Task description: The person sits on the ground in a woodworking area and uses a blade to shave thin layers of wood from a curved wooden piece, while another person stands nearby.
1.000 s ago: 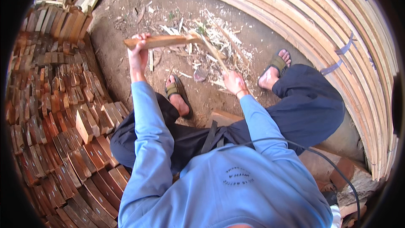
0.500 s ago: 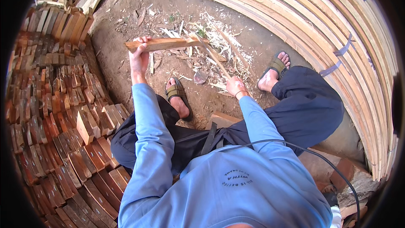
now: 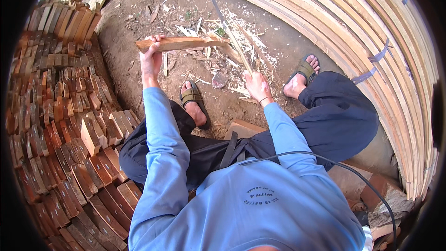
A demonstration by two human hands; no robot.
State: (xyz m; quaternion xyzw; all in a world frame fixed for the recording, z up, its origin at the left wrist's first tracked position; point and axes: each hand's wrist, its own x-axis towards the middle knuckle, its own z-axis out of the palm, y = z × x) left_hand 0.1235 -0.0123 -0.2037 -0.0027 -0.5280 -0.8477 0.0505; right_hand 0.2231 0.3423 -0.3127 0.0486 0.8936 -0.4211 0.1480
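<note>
Bare dirt ground (image 3: 139,46) strewn with shavings (image 3: 232,32), between stacked wood blocks (image 3: 69,125) and bundled slats (image 3: 371,32); fingers clenched on wood piece (image 3: 179,43) and blade (image 3: 232,37).

You have no packages, signs or screens around you. The only marking is a small round dark print (image 3: 261,196) on the chest of your light blue shirt (image 3: 241,204).

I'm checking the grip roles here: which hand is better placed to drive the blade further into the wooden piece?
Probably the right hand: it grips the long blade, whose edge meets the end of the wooden piece. The left hand is wrapped around the piece's other end, holding it.
</note>
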